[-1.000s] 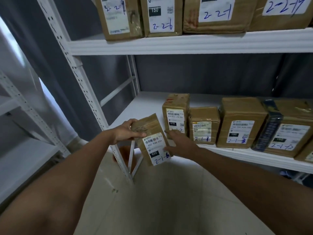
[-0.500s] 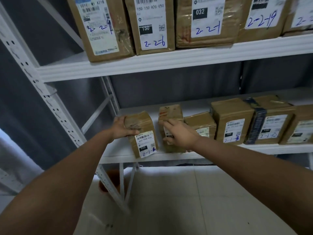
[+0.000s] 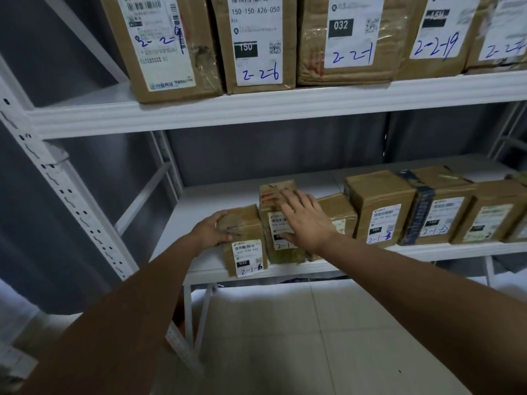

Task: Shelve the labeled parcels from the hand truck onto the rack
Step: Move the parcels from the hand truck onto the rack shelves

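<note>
The small brown parcel [image 3: 246, 238] stands at the left end of the row on the lower shelf [image 3: 199, 266] of the white rack [image 3: 94, 226], its white label facing out, with 032 printed and a blue handwritten code beginning 2-1. The left hand [image 3: 212, 232] holds its left side, fingers curled over the top edge. The right hand [image 3: 302, 220] lies flat on the taller neighbouring parcel [image 3: 273, 201], which touches the small parcel's right side, fingers straight and slightly spread. Further labelled boxes continue to the right, and larger ones fill the upper shelf [image 3: 256, 109]
</note>
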The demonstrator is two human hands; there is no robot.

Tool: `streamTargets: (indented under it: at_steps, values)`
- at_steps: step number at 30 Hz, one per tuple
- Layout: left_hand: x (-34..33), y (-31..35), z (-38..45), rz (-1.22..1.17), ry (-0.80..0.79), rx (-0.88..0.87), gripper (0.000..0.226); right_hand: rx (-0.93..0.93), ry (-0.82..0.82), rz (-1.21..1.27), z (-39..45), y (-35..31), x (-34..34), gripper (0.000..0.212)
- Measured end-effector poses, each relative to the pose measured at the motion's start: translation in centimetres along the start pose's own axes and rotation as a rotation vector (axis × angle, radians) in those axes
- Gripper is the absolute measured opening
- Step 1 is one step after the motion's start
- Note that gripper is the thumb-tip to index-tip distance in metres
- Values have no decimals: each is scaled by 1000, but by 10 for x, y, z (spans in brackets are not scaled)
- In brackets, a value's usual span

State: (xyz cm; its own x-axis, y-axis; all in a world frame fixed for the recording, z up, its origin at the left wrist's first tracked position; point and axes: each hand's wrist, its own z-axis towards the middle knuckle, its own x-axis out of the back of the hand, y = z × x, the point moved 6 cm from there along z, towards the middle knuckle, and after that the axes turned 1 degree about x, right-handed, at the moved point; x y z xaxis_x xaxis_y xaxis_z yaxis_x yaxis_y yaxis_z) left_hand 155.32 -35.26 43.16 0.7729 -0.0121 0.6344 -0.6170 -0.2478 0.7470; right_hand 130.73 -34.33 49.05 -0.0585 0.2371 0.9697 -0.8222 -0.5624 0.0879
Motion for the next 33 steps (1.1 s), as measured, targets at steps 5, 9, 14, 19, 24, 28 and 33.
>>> streamTargets:
  at_steps: [5, 9, 14, 19, 24, 28, 33]
  values:
    - [-5, 1, 3, -47, 63, -51, 71, -14, -20, 32, 0, 0, -2, 79]
    - [-8, 7, 1, -22, 148, -84, 63, -26, -28, 52, 0, 1, -4, 80]
    - [-15, 8, -3, 19, 118, -106, 68, -28, -32, 71, -1, -2, -9, 80]
    - [-14, 7, -7, 30, 124, -149, 74, -13, -34, 59, -2, -10, -10, 79]
    - [-4, 7, -10, 132, 161, -137, 79, -11, -19, 45, -3, -15, -13, 77]
    - [13, 19, -13, 181, 241, -183, 72, 6, -25, 36, -10, -18, -21, 74]
    - [16, 55, -19, 258, 303, -283, 60, -7, -4, 52, -20, -17, -16, 71]
